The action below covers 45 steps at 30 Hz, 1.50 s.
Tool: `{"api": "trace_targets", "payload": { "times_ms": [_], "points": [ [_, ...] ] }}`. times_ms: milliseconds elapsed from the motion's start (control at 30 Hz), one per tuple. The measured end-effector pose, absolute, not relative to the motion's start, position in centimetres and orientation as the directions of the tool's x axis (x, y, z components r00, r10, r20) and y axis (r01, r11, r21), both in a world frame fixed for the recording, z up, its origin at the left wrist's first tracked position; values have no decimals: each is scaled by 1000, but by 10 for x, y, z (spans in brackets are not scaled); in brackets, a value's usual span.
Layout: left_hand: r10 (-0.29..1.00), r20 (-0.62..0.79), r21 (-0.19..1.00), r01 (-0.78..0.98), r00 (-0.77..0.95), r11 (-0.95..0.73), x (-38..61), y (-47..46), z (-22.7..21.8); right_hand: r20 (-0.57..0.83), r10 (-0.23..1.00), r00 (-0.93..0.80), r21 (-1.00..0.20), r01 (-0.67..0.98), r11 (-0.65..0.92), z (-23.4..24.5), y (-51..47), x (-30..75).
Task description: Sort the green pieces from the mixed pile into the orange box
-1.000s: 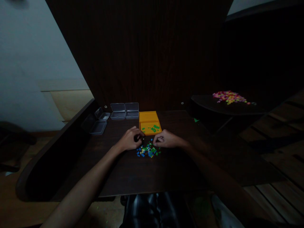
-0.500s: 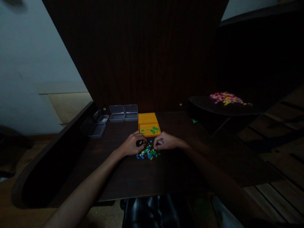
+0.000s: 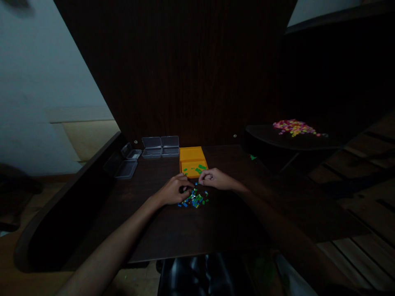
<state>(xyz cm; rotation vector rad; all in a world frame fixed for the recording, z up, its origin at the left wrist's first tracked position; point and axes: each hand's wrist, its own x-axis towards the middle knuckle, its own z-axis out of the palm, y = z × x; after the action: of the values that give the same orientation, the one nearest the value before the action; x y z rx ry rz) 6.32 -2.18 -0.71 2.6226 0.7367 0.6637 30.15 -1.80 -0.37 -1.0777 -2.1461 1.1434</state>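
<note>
A small pile of blue, green and pale plastic bricks [image 3: 196, 200] lies on the dark desk in front of me. My left hand [image 3: 175, 190] is at the pile's left edge, its thumb and forefinger curved and apart over the bricks. Beyond the pile stands an open yellow box [image 3: 191, 153] with several green pieces [image 3: 201, 167] in its tray. My right hand [image 3: 215, 179] hovers at the box's front right corner with its fingers pinched together. Whatever the pinch may hold is too small to make out.
Hinged clear plastic cases [image 3: 160, 152] stand open against the back panel, and more clear cases [image 3: 126, 168] are at the left. A heap of pink and yellow pieces [image 3: 294, 127] rests on a side shelf [image 3: 265, 133] at the right. A green scrap [image 3: 253, 157] lies below it.
My right hand has risen from the pile toward the yellow box's front edge. The left hand has shifted slightly, its forefinger reaching farther over the bricks.
</note>
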Motion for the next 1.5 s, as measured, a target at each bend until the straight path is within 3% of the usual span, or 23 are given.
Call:
{"api": "trace_targets", "payload": {
  "times_ms": [367, 767, 1000, 1267, 1500],
  "points": [
    [574, 333, 480, 390, 748, -786, 63, -19, -5, 175, 957, -232, -745, 604, 283, -15, -4, 310],
    [591, 325, 508, 391, 738, -768, 61, -18, -4, 153, 959, -238, -591, 756, 282, -8, -7, 306],
    [589, 325, 488, 402, 740, -775, 60, -17, -4, 161, 946, -281, -581, 748, 321, -4, -8, 309],
    [585, 329, 489, 396, 741, -777, 61, -18, -2, 121, 946, -302, -479, 817, 322, -1, -11, 309],
    [589, 321, 496, 399, 741, -771, 61, -18, -4, 230, 916, -329, -562, 723, 401, 0, -16, 306]
  ]
}}
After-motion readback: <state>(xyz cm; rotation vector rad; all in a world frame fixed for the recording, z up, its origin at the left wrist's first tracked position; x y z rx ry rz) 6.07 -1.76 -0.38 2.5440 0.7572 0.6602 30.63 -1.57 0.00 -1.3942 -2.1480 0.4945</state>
